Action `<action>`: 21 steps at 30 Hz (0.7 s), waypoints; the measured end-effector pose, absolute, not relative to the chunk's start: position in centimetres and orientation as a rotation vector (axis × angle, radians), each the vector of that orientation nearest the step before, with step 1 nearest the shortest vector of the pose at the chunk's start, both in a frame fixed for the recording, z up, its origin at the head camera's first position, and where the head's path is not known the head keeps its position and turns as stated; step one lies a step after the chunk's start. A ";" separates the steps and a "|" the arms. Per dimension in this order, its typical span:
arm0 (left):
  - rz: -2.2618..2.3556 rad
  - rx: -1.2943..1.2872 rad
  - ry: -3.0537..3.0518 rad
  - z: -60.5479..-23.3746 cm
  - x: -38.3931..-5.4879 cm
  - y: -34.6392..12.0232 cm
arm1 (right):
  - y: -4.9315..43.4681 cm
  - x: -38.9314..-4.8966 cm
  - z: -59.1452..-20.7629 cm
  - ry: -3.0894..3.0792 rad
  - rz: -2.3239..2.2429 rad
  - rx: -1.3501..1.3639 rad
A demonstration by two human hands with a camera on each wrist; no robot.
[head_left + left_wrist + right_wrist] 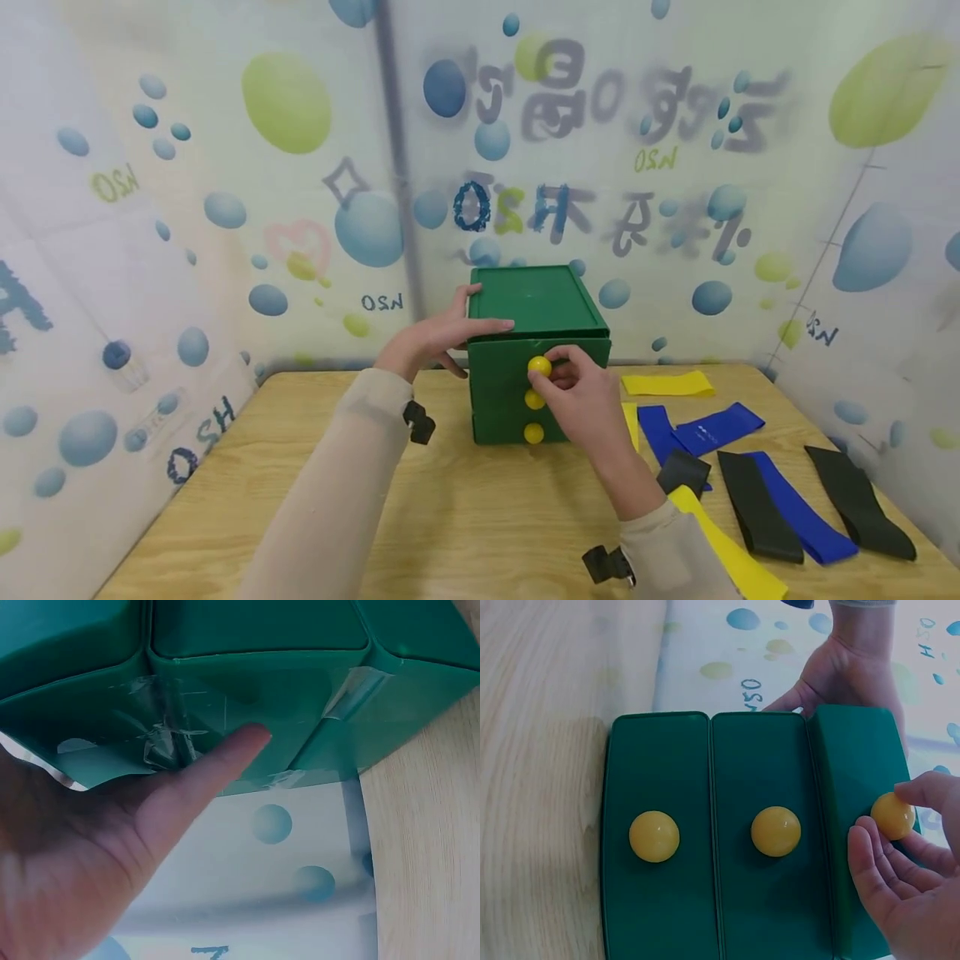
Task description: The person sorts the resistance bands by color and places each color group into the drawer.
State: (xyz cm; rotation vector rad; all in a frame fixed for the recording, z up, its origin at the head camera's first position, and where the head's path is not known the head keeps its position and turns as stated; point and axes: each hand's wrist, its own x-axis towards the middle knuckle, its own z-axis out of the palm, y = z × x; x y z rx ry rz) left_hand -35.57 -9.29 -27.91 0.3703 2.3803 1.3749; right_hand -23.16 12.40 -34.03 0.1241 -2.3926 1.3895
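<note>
Green, one box (pixel 528 302) mid-frame: three drawers (pixel 761 900), topmost jutting; three round yellow knobs (pixel 534 433). Right hand (pixel 583 398) fingers pinch the top knob (pixel 539 367); left hand (pixel 441 333) fingers, spread, touch the box.

Green drawer box (pixel 497 396) is looking like smooth plastic with a soft sheen, and the yellow knobs (pixel 775 832) are shining super glossy. Clear shiny tape (pixel 358 691) is creasing a bit. Tabletop (pixel 442 508) is showing smooth wood grain, black strips (pixel 759 508) are looking matt and rubbery, sleeves (pixel 322 500) are looking like matt cloth.
</note>
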 end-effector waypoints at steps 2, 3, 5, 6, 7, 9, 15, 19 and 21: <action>1.367 0.364 2.382 -27.8 -35.6 -9.2 | 12.4 -22.9 -34.0 -2.394 1.387 0.119; 1.362 0.362 2.386 -27.8 -35.6 -9.2 | 12.4 -22.7 -34.0 -2.396 1.382 0.119; 1.351 0.364 2.393 -27.8 -35.7 -9.1 | 12.4 -22.4 -34.0 -2.395 1.372 0.117; 1.348 0.367 2.396 -27.7 -35.7 -9.1 | 12.4 -22.2 -34.0 -2.391 1.367 0.119; 1.346 0.368 2.397 -27.7 -35.7 -9.1 | 12.4 -21.9 -33.9 -2.387 1.359 0.124; 1.340 0.370 2.404 -27.7 -35.8 -9.2 | 12.4 -21.5 -34.0 -2.383 1.354 0.136; 1.334 0.374 2.418 -27.7 -35.8 -9.3 | 12.4 -19.9 -33.8 -2.388 1.335 0.182; 1.349 0.377 2.413 -27.9 -35.9 -9.0 | 12.9 -18.6 -33.5 -2.442 1.218 0.187; 1.361 0.372 2.414 -28.1 -36.0 -8.9 | 13.2 -18.0 -33.4 -2.468 1.158 0.193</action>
